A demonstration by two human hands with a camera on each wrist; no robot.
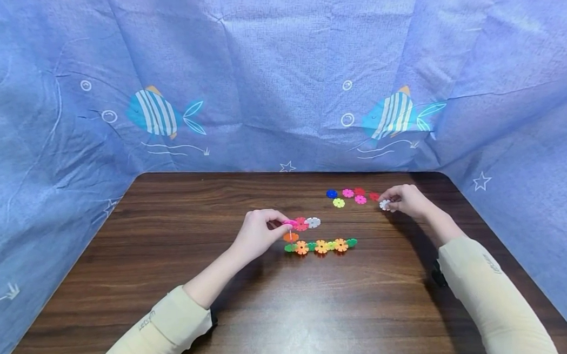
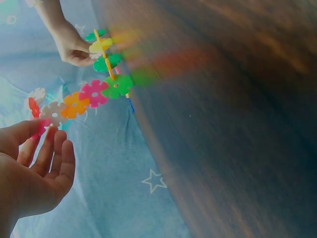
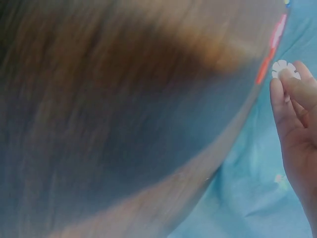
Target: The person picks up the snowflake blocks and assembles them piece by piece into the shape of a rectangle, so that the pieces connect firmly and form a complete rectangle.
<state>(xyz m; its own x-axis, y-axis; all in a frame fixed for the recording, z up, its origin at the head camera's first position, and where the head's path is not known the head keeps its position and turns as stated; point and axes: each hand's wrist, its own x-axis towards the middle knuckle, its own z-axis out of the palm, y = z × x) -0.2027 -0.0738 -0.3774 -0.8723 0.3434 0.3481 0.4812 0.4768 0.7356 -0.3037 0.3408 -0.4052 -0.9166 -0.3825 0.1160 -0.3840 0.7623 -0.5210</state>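
Observation:
My left hand (image 1: 258,235) pinches a pink flower-shaped plastic disc (image 2: 38,131) between thumb and forefinger. That disc belongs to a linked chain of flower discs. A red disc (image 1: 301,224) and a white disc (image 1: 313,223) extend to its right. Toward the front, an orange disc (image 1: 291,237) leads down to a row of green, yellow and orange discs (image 1: 321,246); the left wrist view shows this side standing up from the table. Farther right, my right hand (image 1: 411,200) pinches a loose white flower disc (image 3: 285,69) by its edge, close over the tabletop.
Beside the right hand lie several loose flower discs: a blue one (image 1: 331,194), a yellow one (image 1: 338,203), pink ones (image 1: 347,193) and red ones (image 1: 374,196). The dark wooden table (image 1: 171,249) meets a blue fish-patterned cloth (image 1: 268,91) at the back and sides.

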